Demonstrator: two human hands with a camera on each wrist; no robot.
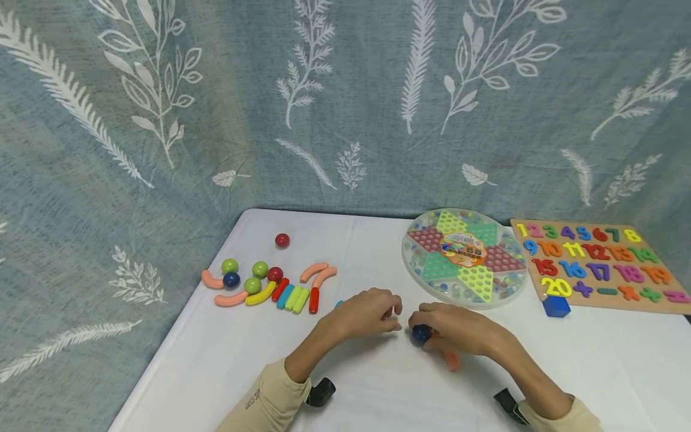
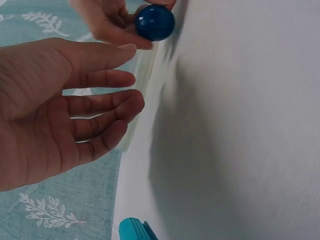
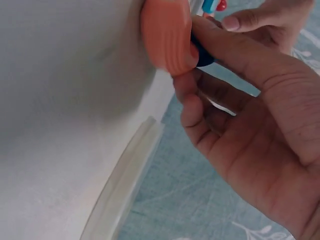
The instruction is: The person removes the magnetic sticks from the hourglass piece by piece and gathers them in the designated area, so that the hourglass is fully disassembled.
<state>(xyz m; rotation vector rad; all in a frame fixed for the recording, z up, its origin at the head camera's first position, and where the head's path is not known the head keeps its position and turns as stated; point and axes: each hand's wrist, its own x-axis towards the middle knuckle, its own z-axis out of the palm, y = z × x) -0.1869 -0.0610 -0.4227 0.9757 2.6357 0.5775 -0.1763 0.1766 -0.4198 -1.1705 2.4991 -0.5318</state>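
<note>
My right hand (image 1: 457, 330) pinches a dark blue ball (image 1: 421, 334) between thumb and fingers, low over the white table. A salmon-orange curved piece (image 1: 451, 360) sticks out beneath that hand. In the right wrist view the curved piece (image 3: 167, 37) lies against the ball (image 3: 203, 56); whether they are joined I cannot tell. Just left of the ball, my left hand (image 1: 363, 315) has loosely bent fingers and holds nothing. Partly hidden behind the left hand is a blue piece (image 1: 339, 303); a teal ridged piece (image 2: 135, 229) shows at the bottom of the left wrist view.
At the table's left lie several balls, such as a green ball (image 1: 229, 266) and a red ball (image 1: 282, 240), with curved pieces (image 1: 231, 299) and short cylinders (image 1: 291, 297). A round star-patterned game board (image 1: 432, 288), a number board (image 1: 583, 285) and a blue cube (image 1: 556, 306) lie behind and right.
</note>
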